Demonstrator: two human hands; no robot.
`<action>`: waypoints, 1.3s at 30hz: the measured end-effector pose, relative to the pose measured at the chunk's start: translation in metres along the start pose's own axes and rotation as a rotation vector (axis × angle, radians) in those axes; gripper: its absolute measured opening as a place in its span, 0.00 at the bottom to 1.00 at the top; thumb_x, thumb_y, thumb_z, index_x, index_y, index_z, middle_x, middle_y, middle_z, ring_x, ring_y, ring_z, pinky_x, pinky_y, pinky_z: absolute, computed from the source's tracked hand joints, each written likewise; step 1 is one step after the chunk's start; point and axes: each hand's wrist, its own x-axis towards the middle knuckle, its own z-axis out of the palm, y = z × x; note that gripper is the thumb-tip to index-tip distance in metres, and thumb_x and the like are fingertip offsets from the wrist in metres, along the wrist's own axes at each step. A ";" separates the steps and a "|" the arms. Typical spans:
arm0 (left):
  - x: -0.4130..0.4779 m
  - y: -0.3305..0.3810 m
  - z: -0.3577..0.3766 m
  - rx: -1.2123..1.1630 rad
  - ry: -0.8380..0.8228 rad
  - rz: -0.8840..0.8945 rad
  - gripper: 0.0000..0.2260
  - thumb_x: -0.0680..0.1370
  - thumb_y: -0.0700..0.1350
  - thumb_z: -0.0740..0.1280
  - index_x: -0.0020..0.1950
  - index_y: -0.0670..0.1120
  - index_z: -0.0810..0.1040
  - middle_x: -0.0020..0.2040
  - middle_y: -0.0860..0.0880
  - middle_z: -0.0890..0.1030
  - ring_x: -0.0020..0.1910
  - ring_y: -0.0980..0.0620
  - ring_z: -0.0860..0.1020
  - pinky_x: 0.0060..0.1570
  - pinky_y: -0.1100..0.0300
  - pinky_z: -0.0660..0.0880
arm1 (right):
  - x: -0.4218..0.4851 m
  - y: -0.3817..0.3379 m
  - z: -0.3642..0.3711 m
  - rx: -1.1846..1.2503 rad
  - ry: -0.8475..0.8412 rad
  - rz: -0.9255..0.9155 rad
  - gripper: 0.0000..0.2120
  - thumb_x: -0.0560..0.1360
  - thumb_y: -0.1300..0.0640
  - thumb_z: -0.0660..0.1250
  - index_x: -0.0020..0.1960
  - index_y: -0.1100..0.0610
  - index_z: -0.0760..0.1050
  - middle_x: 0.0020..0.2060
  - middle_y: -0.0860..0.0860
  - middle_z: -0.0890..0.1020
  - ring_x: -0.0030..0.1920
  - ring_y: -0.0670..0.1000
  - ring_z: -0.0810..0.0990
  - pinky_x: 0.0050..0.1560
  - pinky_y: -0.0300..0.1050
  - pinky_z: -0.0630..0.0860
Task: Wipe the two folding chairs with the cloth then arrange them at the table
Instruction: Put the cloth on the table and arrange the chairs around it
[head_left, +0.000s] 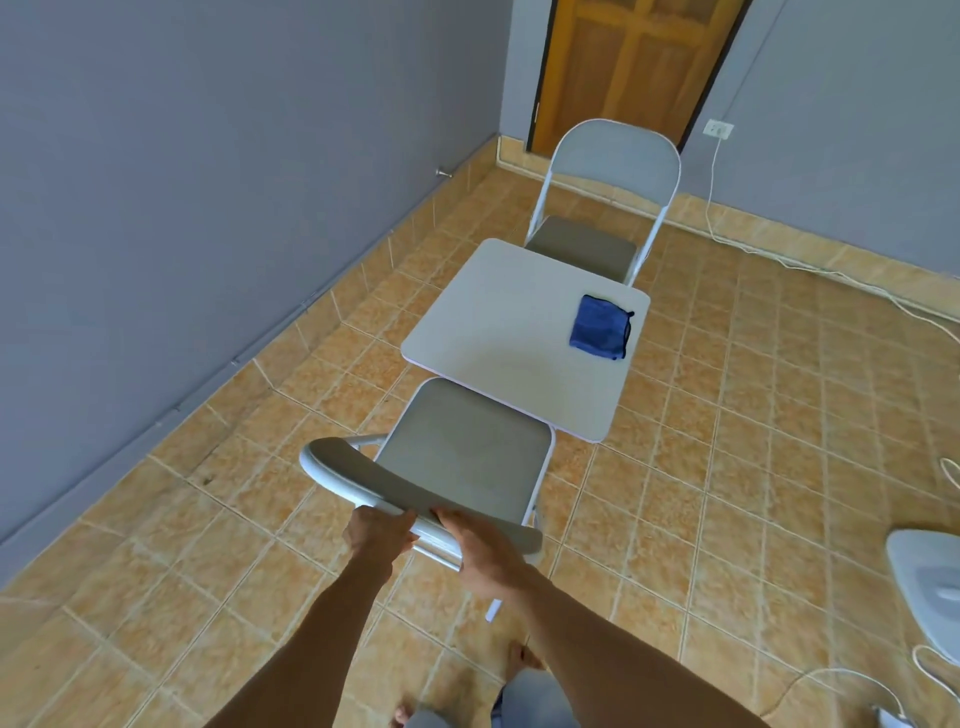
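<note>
Two folding chairs face each other across the white worktop (498, 338) at centre frame; the near chair (462, 457) sits lower centre, seat pointing up-frame, its front edge at the worktop's near edge; the far chair (608, 208) stands upper centre before a wooden door (639, 62), backrest upright, seat partly under the far edge; left hand (376, 535) and right hand (488, 556) grip the near chair's backrest, fingers (397, 519) curled over its top rail; the folded blue cloth (600, 327) lies on the worktop's right side.
</note>
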 end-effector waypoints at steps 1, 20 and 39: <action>0.000 0.000 0.000 0.002 0.003 0.004 0.10 0.69 0.40 0.78 0.37 0.38 0.78 0.22 0.45 0.81 0.25 0.51 0.83 0.49 0.46 0.82 | -0.001 -0.001 0.000 0.001 0.016 -0.004 0.37 0.75 0.70 0.65 0.79 0.52 0.59 0.73 0.53 0.71 0.71 0.57 0.72 0.72 0.48 0.69; -0.016 0.005 -0.008 0.073 -0.003 0.071 0.10 0.72 0.39 0.75 0.35 0.42 0.76 0.21 0.49 0.79 0.26 0.51 0.81 0.48 0.48 0.83 | -0.005 -0.013 0.012 0.054 0.084 0.068 0.36 0.75 0.67 0.66 0.80 0.50 0.60 0.72 0.53 0.73 0.71 0.57 0.72 0.74 0.49 0.66; -0.030 0.018 -0.011 0.488 -0.036 0.141 0.14 0.76 0.44 0.66 0.59 0.39 0.76 0.56 0.39 0.82 0.47 0.44 0.81 0.29 0.60 0.72 | 0.004 0.016 -0.030 0.154 -0.243 0.083 0.19 0.72 0.50 0.69 0.62 0.52 0.76 0.57 0.53 0.83 0.56 0.57 0.81 0.55 0.48 0.78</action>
